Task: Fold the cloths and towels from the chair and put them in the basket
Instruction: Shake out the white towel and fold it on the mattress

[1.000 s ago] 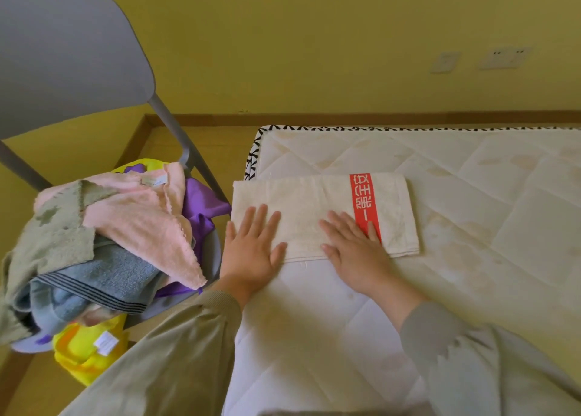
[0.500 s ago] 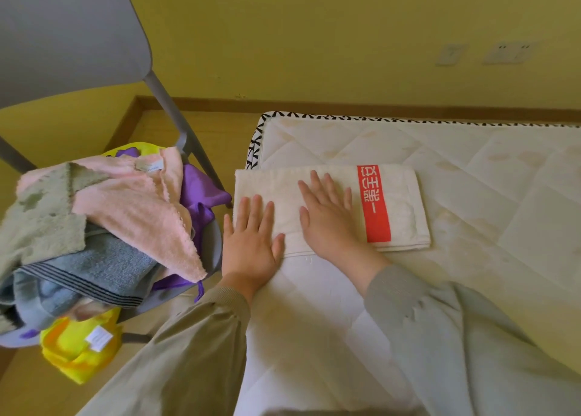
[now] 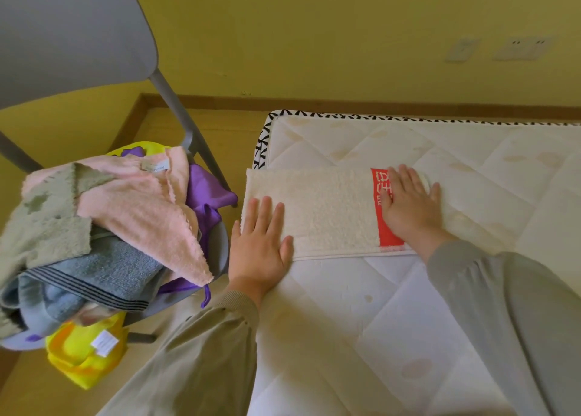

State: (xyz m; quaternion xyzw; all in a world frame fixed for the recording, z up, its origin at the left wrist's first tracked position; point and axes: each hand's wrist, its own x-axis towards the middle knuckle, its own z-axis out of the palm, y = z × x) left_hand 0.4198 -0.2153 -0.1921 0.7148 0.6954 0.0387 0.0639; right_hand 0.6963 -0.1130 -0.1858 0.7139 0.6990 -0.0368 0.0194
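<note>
Head view: folded cream towel (image 3: 327, 208) long axis left-right, red band right; both hands' fingers (image 3: 265, 209) flat, gripping nothing.

Cream towel (image 3: 327, 211) folded into a long flat rectangle, lying on the mattress (image 3: 377, 321) near its far-left corner, long side running left-right. A red band (image 3: 390, 230) with white characters crosses it near the right end. Left hand (image 3: 259, 249) lies flat on the near-left corner, right hand (image 3: 408, 205) flat over the red band.

Remaining cloths are heaped unfolded on the grey chair (image 3: 78, 38) seat: pink towel (image 3: 141, 208) on top, sage green cloth (image 3: 44, 227) at left, blue-grey towel (image 3: 103, 271) with dark stripes under them, purple cloth (image 3: 204, 192) beneath at right. Yellow cloth (image 3: 81, 359) with a white label hangs off the near edge.
</note>
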